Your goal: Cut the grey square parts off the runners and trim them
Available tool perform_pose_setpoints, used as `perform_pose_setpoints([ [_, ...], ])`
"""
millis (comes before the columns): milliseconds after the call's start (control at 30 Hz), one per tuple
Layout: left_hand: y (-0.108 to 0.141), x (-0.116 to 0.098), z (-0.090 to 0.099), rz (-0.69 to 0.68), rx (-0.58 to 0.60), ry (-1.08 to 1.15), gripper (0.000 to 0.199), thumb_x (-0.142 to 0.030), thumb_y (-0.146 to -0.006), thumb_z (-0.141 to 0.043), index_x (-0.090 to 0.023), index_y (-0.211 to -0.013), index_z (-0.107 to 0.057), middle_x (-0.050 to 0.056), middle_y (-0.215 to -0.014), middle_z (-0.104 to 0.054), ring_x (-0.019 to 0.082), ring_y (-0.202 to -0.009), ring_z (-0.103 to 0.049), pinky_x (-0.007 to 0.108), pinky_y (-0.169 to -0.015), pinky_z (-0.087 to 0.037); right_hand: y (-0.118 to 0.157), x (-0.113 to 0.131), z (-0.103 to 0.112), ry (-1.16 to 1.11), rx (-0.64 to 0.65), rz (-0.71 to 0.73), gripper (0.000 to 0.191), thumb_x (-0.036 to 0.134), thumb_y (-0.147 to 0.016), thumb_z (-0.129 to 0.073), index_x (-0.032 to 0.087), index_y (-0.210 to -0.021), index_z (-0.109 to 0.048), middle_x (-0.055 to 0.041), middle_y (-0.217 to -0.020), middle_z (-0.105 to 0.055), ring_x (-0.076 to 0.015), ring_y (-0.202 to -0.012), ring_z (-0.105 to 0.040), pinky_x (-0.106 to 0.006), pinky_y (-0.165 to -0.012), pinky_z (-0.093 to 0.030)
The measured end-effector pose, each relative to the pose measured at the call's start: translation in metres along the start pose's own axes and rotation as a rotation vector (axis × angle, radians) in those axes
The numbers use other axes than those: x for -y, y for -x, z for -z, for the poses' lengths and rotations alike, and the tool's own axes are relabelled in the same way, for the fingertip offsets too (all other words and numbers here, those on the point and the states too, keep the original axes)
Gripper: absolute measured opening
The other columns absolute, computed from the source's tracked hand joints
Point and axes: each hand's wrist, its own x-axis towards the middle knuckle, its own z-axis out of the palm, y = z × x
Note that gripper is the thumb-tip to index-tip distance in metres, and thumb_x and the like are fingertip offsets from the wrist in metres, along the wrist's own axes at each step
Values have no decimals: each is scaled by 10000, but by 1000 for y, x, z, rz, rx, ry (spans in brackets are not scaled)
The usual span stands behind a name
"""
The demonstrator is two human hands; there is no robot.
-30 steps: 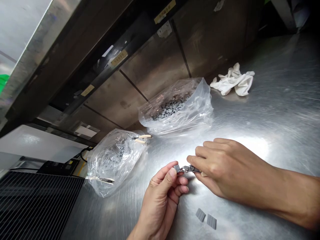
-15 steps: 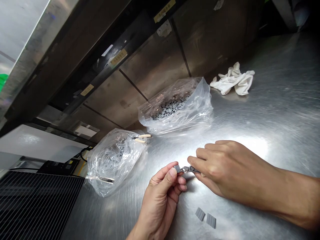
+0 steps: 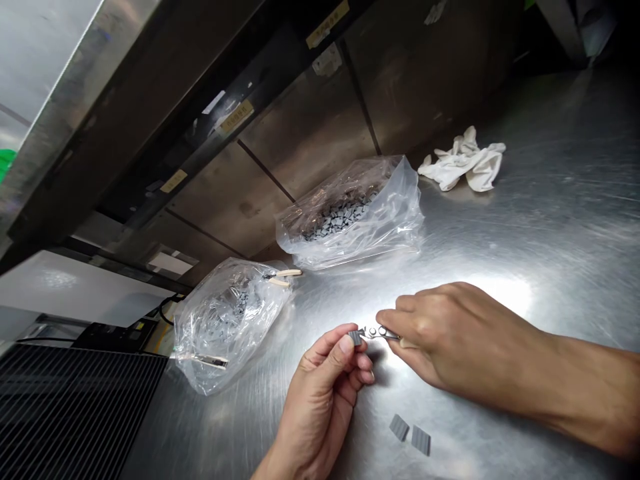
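Note:
Between the thumb and forefinger of my left hand point(image 3: 327, 393) is a small grey ribbed piece point(image 3: 355, 337). My right hand point(image 3: 440, 333) is wrapped round a small metal plier-like tool point(image 3: 383, 331), its jaws at the right edge of that piece. Most of the tool's handles are hidden by my fingers. Two more grey ribbed pieces, one on the left point(image 3: 399, 427) and one on the right point(image 3: 421, 440), lie side by side on the metal table point(image 3: 565, 247) below my hands.
One clear plastic bag point(image 3: 350, 213) holds many grey pieces. Another clear bag point(image 3: 230, 327), further left, has fewer pieces, with a pale-handled tool point(image 3: 285, 276) at its edge. White crumpled gloves point(image 3: 465, 160) lie at the back right. A dark ribbed rack point(image 3: 75, 413) is at left.
The metal tool has turned in my right hand, showing its pivots more plainly, and that hand has shifted slightly. My left hand stays nearly still, pinching the grey piece.

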Motion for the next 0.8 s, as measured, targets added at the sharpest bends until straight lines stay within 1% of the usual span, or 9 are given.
perform_pose_setpoints([
  [100, 0, 0, 0, 0, 31, -3, 192, -179, -751, -855, -117, -918, -782, 57, -770, -739, 106, -647, -671, 202, -618, -585, -3, -6, 2, -77, 25, -52, 130, 196, -830, -598, 220, -705, -624, -6, -619, -637, -183, -517, -566, -337, -542, -260],
  [200, -1, -1, 1, 13, 43, -1, 171, -168, -787, -822, -113, -939, -768, 62, -783, -741, 118, -675, -690, 205, -627, -595, -7, -11, 10, -294, 125, -77, 138, 187, -834, -588, 222, -722, -659, 1, -657, -665, -163, -572, -578, -312, -555, -317],
  [300, -3, -3, 1, 19, 30, -8, 114, -117, -847, -745, -99, -959, -745, 92, -876, -758, 115, -675, -702, 203, -628, -600, -7, -7, 19, -531, 257, -5, 133, 149, -815, -611, 239, -807, -709, 25, -725, -694, -138, -614, -584, -280, -579, -369],
  [367, -4, -4, 2, 30, 16, -4, 93, -80, -877, -689, -93, -961, -727, 113, -940, -758, 117, -695, -711, 205, -640, -603, -5, -1, 23, -611, 339, 49, 129, 127, -795, -644, 234, -829, -707, 32, -772, -695, -131, -663, -593, -268, -618, -399],
  [433, -6, -4, 2, 38, 13, 5, 120, -53, -887, -655, -94, -983, -713, 111, -941, -751, 122, -714, -714, 204, -642, -601, -1, 8, 24, -604, 413, 74, 97, 142, -802, -671, 225, -845, -698, 29, -824, -687, -133, -728, -600, -267, -668, -418],
  [500, -6, -4, 1, 37, 18, 8, 161, -41, -895, -628, -89, -1029, -703, 104, -920, -741, 117, -705, -706, 197, -633, -593, 3, 15, 21, -529, 469, 88, 47, 192, -837, -673, 225, -865, -693, 20, -865, -671, -142, -763, -592, -282, -696, -418],
  [567, -6, -3, 1, 38, 25, 5, 181, -36, -903, -605, -73, -1055, -696, 101, -901, -734, 109, -685, -697, 190, -632, -589, 6, 21, 19, -431, 501, 85, 50, 220, -868, -652, 232, -894, -693, 13, -894, -653, -150, -778, -578, -301, -711, -411],
  [733, -6, -2, 2, 59, 59, 6, 153, -42, -909, -587, -58, -1016, -696, 108, -898, -729, 108, -669, -695, 183, -648, -583, 7, 33, 16, -306, 575, 86, 57, 220, -892, -612, 210, -914, -664, -28, -1008, -635, -173, -841, -571, -337, -771, -415],
  [800, -6, -2, 4, 57, 77, 15, 140, -47, -911, -581, -64, -993, -693, 104, -893, -722, 111, -675, -693, 187, -651, -580, 6, 35, 16, -295, 596, 104, 38, 214, -896, -606, 188, -888, -633, -38, -991, -637, -173, -828, -564, -339, -764, -412],
])
